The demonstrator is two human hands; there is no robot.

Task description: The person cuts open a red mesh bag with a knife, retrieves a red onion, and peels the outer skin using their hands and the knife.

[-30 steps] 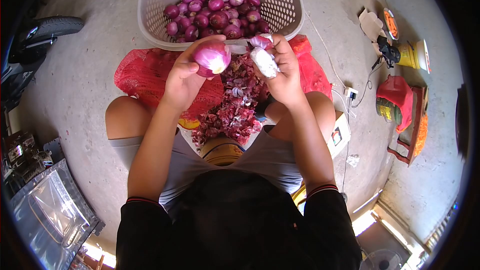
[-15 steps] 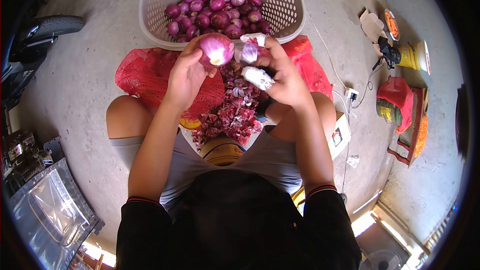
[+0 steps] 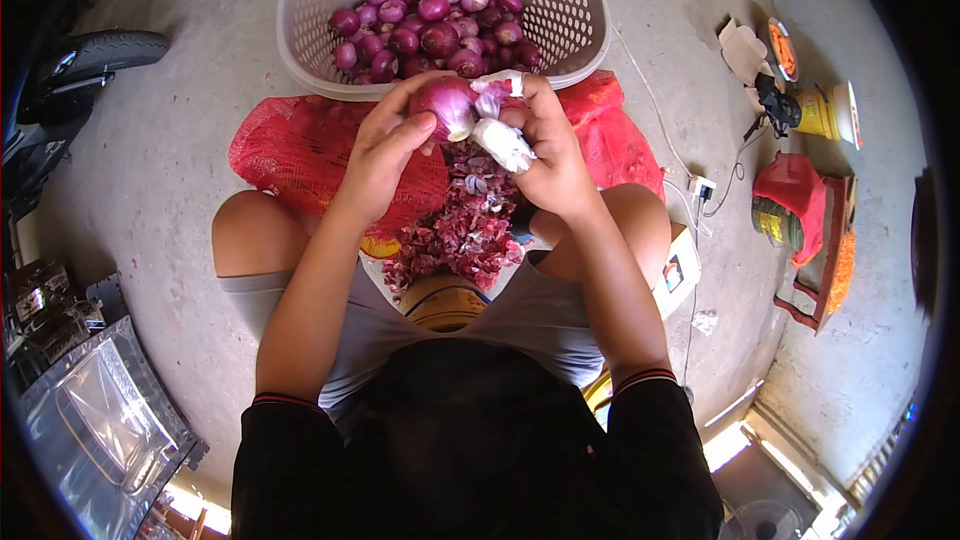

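My left hand (image 3: 385,145) is closed around a red onion (image 3: 443,106), with its pale end turned toward me. My right hand (image 3: 548,145) has white wrapping (image 3: 503,144) on the thumb and a fingertip. Those wrapped fingers pinch a pale purple piece of onion skin (image 3: 490,103) against the onion's right side. Beneath both hands lies a heap of loose onion skins (image 3: 462,240). Just beyond them stands a grey perforated basket (image 3: 300,15) with several purple onions (image 3: 440,39) in it.
Red mesh sacks (image 3: 300,155) lie to either side of the skins. Between my legs is a yellowish container (image 3: 445,305). A white socket box (image 3: 702,186) with cables sits on the floor at right. A motorcycle wheel (image 3: 115,50) shows at left.
My right hand has moved left, bringing its wrapped fingers and the skin against the onion. The onion has shifted slightly right and tilted in my left hand.
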